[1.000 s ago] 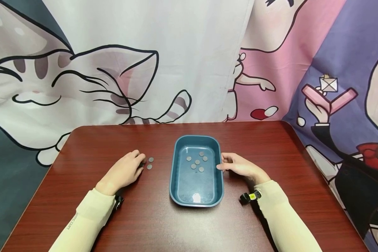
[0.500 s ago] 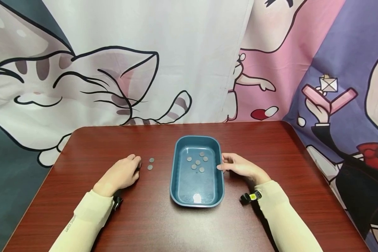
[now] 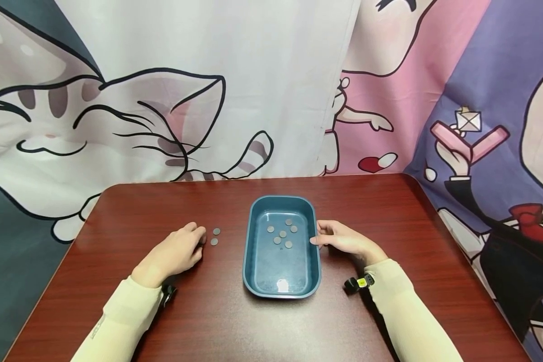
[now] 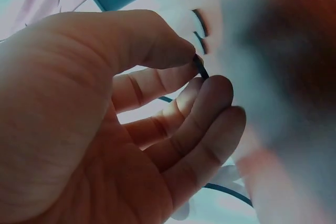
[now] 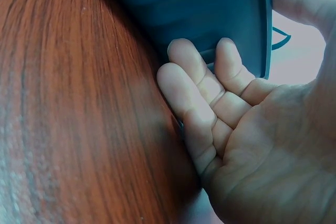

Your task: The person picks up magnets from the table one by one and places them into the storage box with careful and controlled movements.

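My left hand (image 3: 172, 252) is low over the left side of the table. In the left wrist view its thumb and forefinger pinch a thin coin (image 4: 200, 67), seen nearly edge-on. Two grey coins lie just right of its fingertips, the farther coin (image 3: 216, 232) and the nearer coin (image 3: 214, 242). My right hand (image 3: 344, 238) grips the right side of a blue rectangular tray (image 3: 281, 269), thumb at the rim and the other fingers against the outer wall (image 5: 184, 9). Several coins lie spread in the tray's far half, among them a middle coin (image 3: 282, 234).
The reddish-brown wooden table (image 3: 199, 311) has rounded far corners. Right behind it hangs a printed cartoon curtain (image 3: 280, 90). A black device with a yellow label (image 3: 356, 284) is strapped under the right sleeve (image 3: 412, 306).
The left hand has drawn back slightly left, away from the two loose coins, and its fingers have come closer together. The right hand and the tray stay in place.
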### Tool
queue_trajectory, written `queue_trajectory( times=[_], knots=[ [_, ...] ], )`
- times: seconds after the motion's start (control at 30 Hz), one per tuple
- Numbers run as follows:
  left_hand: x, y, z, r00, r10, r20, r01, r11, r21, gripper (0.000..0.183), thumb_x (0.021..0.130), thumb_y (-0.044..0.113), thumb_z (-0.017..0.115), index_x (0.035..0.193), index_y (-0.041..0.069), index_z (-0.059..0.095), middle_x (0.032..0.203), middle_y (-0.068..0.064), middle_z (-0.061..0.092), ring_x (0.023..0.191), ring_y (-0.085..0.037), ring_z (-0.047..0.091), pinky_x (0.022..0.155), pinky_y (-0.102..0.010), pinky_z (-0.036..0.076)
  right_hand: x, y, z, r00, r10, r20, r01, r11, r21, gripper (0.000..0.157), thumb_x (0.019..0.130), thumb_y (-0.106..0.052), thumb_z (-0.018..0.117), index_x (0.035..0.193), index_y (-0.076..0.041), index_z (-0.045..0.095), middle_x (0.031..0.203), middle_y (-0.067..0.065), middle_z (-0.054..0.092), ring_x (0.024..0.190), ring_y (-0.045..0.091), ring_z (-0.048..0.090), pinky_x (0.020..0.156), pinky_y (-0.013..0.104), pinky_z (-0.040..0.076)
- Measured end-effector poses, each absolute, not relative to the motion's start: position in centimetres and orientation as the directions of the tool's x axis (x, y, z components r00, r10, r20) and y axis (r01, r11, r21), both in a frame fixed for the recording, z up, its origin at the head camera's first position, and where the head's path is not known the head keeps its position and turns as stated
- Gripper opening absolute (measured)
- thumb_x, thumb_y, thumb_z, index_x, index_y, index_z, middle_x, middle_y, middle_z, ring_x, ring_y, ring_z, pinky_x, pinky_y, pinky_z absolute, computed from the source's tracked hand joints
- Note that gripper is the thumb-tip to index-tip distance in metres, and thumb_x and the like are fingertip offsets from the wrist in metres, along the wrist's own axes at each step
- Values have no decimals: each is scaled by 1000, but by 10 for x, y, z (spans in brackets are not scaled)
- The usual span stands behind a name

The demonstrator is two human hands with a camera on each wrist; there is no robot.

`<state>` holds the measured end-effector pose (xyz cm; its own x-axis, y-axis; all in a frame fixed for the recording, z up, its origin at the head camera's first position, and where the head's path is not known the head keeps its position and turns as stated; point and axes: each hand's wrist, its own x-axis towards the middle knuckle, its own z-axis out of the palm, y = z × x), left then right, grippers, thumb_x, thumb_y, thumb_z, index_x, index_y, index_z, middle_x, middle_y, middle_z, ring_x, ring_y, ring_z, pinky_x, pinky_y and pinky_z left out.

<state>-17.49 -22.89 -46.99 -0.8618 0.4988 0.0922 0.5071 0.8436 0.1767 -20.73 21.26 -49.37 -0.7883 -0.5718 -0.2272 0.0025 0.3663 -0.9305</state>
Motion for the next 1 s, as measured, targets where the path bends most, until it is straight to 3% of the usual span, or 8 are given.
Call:
queue_trajectory(
  times=[0.27, 0.5, 0.73, 1.0],
  knots=[
    [-173, -220, -461, -828, 543, 137, 560, 812, 166, 13, 84, 0, 69, 87, 9, 60, 83, -2, 49, 64, -15, 52, 62, -36, 52, -207, 212, -494, -785, -581, -216, -15, 366, -931, 21, 98, -22, 66, 92, -6, 53, 80, 6, 58, 81, 19, 61, 79, 33, 54],
    [-180, -205, -446, -800, 574, 172, 596, 793, 124, 13, 85, 2, 71, 88, 9, 61, 81, -1, 53, 66, -22, 59, 63, -41, 54, -207, 212, -493, -788, -576, -216, -17, 371, -929, 20, 97, -22, 66, 92, -6, 55, 80, 7, 60, 80, 20, 63, 77, 32, 53],
    [-188, -175, -426, -779, 608, 155, 626, 769, 129, 13, 87, 1, 68, 92, 12, 63, 82, -3, 51, 57, -19, 52, 58, -33, 50, -207, 212, -491, -791, -571, -220, -11, 374, -927, 20, 97, -23, 67, 91, -8, 54, 80, 5, 59, 82, 20, 63, 79, 33, 55],
    [-194, -137, -400, -744, 641, 186, 666, 734, 135, 16, 85, 1, 71, 93, 13, 66, 85, -5, 53, 57, -20, 55, 59, -33, 51, -206, 212, -492, -791, -572, -216, -20, 377, -926, 20, 98, -24, 66, 91, -9, 54, 80, 5, 58, 82, 18, 62, 79, 33, 55]
  ],
)
